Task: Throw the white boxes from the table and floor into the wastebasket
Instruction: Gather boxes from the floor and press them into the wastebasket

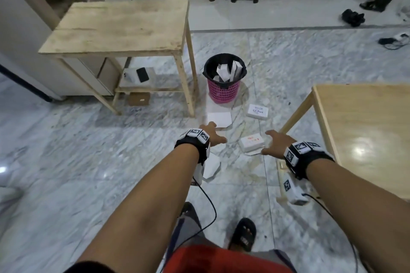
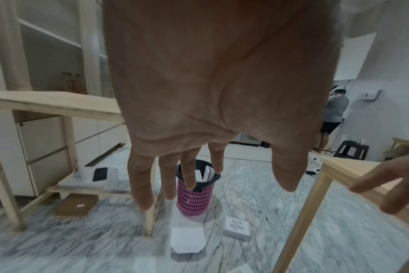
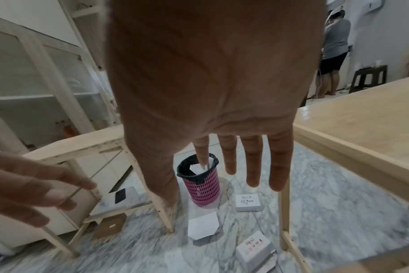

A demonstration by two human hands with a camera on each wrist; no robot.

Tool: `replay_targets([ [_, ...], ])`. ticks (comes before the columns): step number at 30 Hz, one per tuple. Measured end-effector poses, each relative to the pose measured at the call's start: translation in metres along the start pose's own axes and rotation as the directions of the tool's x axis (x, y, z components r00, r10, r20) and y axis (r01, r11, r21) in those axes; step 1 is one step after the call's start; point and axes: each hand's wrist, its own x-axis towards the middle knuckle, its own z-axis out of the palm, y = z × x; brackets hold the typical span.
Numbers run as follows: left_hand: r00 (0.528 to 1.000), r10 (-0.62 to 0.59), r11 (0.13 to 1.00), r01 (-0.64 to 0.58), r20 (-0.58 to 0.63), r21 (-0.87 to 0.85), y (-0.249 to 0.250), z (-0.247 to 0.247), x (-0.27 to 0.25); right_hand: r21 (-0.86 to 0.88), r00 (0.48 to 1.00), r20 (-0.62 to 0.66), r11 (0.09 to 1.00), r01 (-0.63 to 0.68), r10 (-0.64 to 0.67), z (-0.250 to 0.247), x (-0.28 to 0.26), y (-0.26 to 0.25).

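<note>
A pink wastebasket (image 1: 224, 86) with a black liner stands on the marble floor and holds several white boxes. In front of it on the floor lie a white "CC Pack" box (image 1: 257, 112), a plain white box (image 1: 219, 119) and a white box with red print (image 1: 253, 143). Another white box (image 1: 211, 168) shows below my left wrist. My left hand (image 1: 215, 133) hovers open above the floor, just short of the plain box. My right hand (image 1: 271, 142) hovers open beside the printed box (image 3: 254, 249) and holds nothing. Both palms face down with the fingers spread.
A worn wooden table (image 1: 124, 24) stands to the left of the basket, with a phone (image 1: 142, 74) on its lower shelf and a brown carton (image 1: 139, 98) beneath. A light wooden table (image 1: 366, 131) is close on my right. A person (image 2: 335, 110) stands far back.
</note>
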Motion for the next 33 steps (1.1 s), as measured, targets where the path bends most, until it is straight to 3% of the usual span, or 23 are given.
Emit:
replay_targets([
  [5,0.998,-0.024,1.000,0.023,0.063,0.014,-0.022,0.015,0.065,0.015,0.999,0.018,0.999,-0.028,0.028,0.014,0.059,0.003],
  [9,0.997,-0.053,0.998,0.051,0.052,0.032,-0.062,0.053,0.158,-0.017,1.000,0.013,1.000,-0.007,0.008,0.070,0.155,0.007],
  [14,0.983,-0.143,0.989,0.138,0.120,0.047,-0.125,0.160,0.290,-0.171,0.999,0.035,0.985,-0.005,0.011,0.188,0.304,0.037],
  [22,0.962,-0.222,0.971,0.204,0.157,0.123,-0.199,0.344,0.464,-0.390,0.996,-0.063,0.917,-0.079,0.059,0.334,0.498,0.109],
  [28,0.941,-0.300,0.948,0.274,0.156,0.164,-0.234,0.421,0.546,-0.386,0.991,-0.124,0.918,-0.088,0.043,0.385,0.609,0.144],
  [33,0.975,-0.220,0.956,0.220,-0.022,0.196,-0.243,0.436,0.560,-0.446,0.983,-0.185,0.892,-0.072,-0.013,0.415,0.641,0.162],
])
